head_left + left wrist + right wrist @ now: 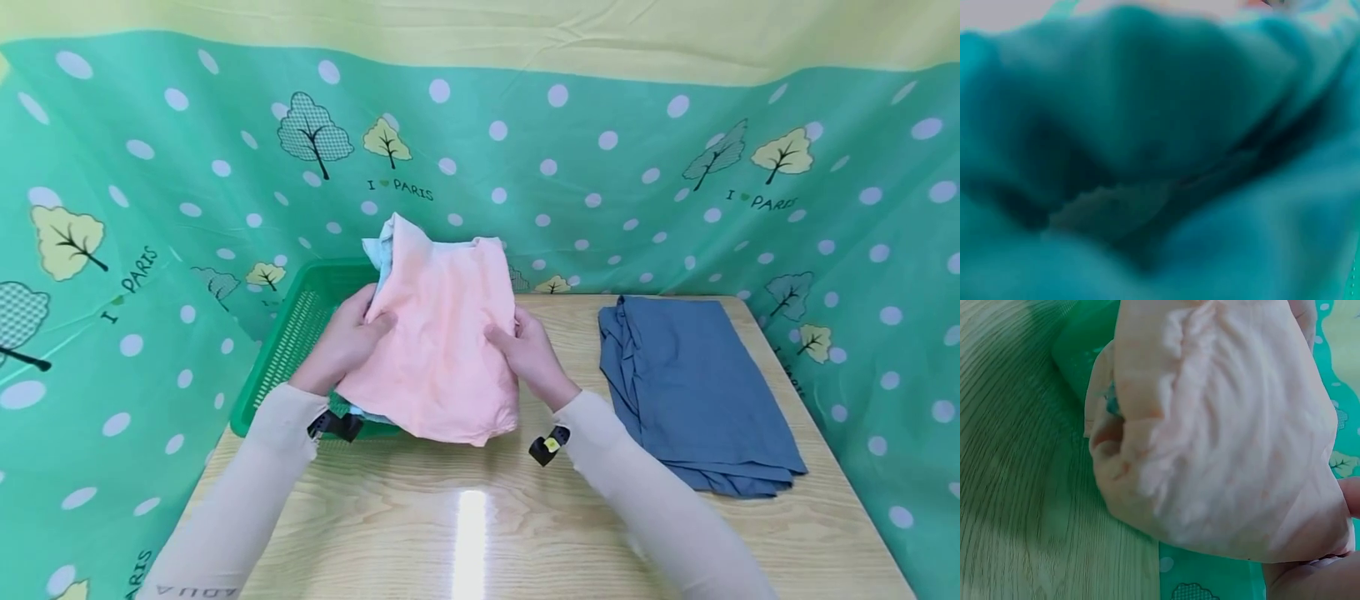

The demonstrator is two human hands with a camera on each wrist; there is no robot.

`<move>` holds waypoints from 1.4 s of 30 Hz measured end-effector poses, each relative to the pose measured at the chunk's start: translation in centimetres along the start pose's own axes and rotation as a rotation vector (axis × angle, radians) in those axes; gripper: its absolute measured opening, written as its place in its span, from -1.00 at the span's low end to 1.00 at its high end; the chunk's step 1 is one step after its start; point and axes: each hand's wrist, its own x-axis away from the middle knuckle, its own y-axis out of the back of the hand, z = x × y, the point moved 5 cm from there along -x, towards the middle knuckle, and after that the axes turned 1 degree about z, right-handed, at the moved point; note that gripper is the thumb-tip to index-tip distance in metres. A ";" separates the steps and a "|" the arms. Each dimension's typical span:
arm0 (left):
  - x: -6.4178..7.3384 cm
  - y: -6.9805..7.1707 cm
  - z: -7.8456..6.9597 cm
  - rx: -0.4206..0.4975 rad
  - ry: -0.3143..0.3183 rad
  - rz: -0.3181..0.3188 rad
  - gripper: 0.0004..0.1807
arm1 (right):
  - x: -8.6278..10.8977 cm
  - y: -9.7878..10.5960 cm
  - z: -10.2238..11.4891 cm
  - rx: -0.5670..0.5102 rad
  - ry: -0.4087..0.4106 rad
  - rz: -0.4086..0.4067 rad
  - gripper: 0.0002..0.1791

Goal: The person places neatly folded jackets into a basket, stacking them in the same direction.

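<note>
Held up in the middle of the head view is a pink cloth garment (442, 333), with light-blue fabric (384, 254) showing behind its upper left edge. My left hand (348, 337) grips its left side, thumb on the front. On the opposite side my right hand (528, 350) pinches the edge, thumb also in front; the fingers behind are hidden. Blurred blue-teal fabric (1241, 244) fills the left wrist view. In the right wrist view the pink garment's folded edge hangs loose, and part of my right hand (1316, 581) shows at lower right.
A green plastic basket (258, 379) stands at the table's left, partly behind the garment. Folded dark-blue fabric (697, 383) lies on the right of the wooden table (375, 517). A green dotted curtain (600, 192) encloses the back and sides.
</note>
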 end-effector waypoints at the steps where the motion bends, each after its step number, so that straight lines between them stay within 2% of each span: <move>1: 0.0 0.2 0.0 -0.005 0.005 0.000 -0.45 | -0.1 -0.2 0.0 -0.001 0.000 0.002 -0.52; 14: 0.1 2.8 -0.3 -0.094 0.019 0.009 -0.47 | -1.3 -2.2 0.5 -0.010 -0.006 0.028 -0.53; 21: 0.2 4.1 -0.1 -0.077 0.020 0.030 -0.44 | -1.9 -3.4 1.0 -0.029 -0.017 0.043 -0.53; 34: 0.1 6.6 1.6 -0.074 0.093 0.039 -0.39 | -2.9 -6.1 1.2 -0.037 -0.035 0.066 -0.53; 42: -0.2 8.1 2.5 -0.113 0.149 0.022 -0.38 | -3.4 -7.1 1.3 -0.019 -0.036 0.090 -0.51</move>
